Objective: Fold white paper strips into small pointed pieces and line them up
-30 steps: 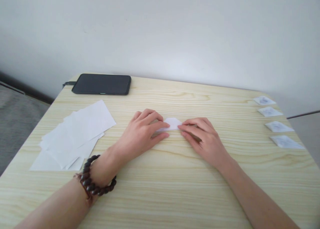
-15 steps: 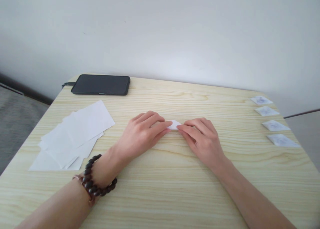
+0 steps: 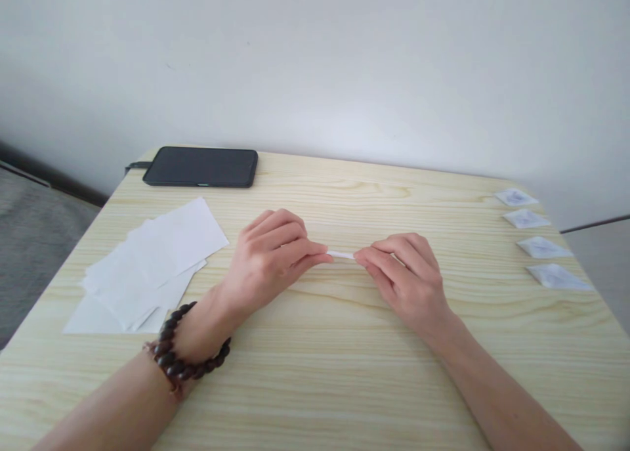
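A small piece of folded white paper (image 3: pixel 340 255) is stretched between my hands at the middle of the table, seen nearly edge-on as a thin strip. My left hand (image 3: pixel 275 251) pinches its left end between thumb and fingers. At the other end, the thumb and fingertips of my right hand (image 3: pixel 406 274) are closed on it. Both tips of the paper are hidden by my fingers. Dark bead bracelets (image 3: pixel 170 352) circle my left wrist.
Loose white paper sheets (image 3: pixel 152 254) overlap in a pile at the left. Behind them a black phone (image 3: pixel 201 167) lies with a cable at its left end. Several folded paper diamonds (image 3: pixel 544 247) line the right edge of the wooden table (image 3: pixel 335 372). A pale wall rises behind.
The folded paper has tilted from showing its flat face to showing a thin edge. My left hand has shifted slightly left and turned; my right hand has moved slightly right.
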{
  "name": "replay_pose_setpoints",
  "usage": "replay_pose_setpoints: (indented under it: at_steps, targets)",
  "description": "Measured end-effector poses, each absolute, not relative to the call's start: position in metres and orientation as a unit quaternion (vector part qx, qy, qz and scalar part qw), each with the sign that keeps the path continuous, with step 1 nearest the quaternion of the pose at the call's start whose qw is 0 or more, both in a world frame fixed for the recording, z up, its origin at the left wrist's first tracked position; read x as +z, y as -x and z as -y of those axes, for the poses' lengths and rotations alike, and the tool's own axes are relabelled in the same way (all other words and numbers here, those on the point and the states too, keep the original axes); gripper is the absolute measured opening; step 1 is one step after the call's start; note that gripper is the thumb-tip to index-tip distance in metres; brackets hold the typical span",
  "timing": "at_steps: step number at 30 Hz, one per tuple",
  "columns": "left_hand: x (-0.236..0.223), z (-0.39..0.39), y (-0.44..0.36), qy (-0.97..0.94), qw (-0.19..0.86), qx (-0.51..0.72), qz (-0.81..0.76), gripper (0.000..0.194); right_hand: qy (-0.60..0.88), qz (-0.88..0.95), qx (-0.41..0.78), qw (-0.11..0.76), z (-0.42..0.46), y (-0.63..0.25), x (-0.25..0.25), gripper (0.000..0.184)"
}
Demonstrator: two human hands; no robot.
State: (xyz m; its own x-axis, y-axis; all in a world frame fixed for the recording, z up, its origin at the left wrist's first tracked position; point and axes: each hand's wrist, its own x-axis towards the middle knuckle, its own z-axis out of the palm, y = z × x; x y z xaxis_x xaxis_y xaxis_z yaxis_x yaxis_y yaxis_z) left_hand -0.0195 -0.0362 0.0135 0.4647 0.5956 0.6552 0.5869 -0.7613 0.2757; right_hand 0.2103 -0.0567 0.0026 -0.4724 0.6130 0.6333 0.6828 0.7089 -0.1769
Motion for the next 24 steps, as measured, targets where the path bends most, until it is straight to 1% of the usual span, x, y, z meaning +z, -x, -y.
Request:
replay_pose_setpoints:
  at_steps: [4,8,11,13,15,18,21,24]
  targets:
    - [0.0129,0.0364,0.0184,-0.831,0.127,0.396,-0.370,0.021,0.384,0.844,0.029,0.373,0.0557,-0.2114,0.0009,0.012]
    - [0.0116,0.0383,0.0171,-0.768,0.233,0.382,-0.458,0.040,0.399,0.820,0.097,0.398,0.0558,-0.2099,0.0007,0.009]
    - [0.0111,0.0377,0.0182,-0.759,0.282,0.352,-0.469,0.050,0.414,0.805,0.149,0.398,0.0565,-0.2093,0.0013,0.009]
    - [0.0123,0.0365,0.0192,-0.780,0.287,0.337,-0.442,0.054,0.422,0.796,0.193,0.388,0.0570,-0.2096,0.0019,0.009]
    - [0.0146,0.0355,0.0197,-0.809,0.285,0.325,-0.399,0.051,0.420,0.792,0.240,0.372,0.0575,-0.2099,0.0027,0.011]
    - [0.0171,0.0354,0.0190,-0.841,0.299,0.294,-0.342,0.036,0.409,0.794,0.282,0.350,0.0580,-0.2095,0.0038,0.013]
    - [0.0156,0.0360,0.0181,-0.852,0.295,0.292,-0.320,0.022,0.404,0.799,0.282,0.345,0.0587,-0.2076,0.0043,0.012]
    - [0.0122,0.0366,0.0175,-0.851,0.302,0.288,-0.317,0.020,0.394,0.813,0.266,0.338,0.0595,-0.2051,0.0045,0.007]
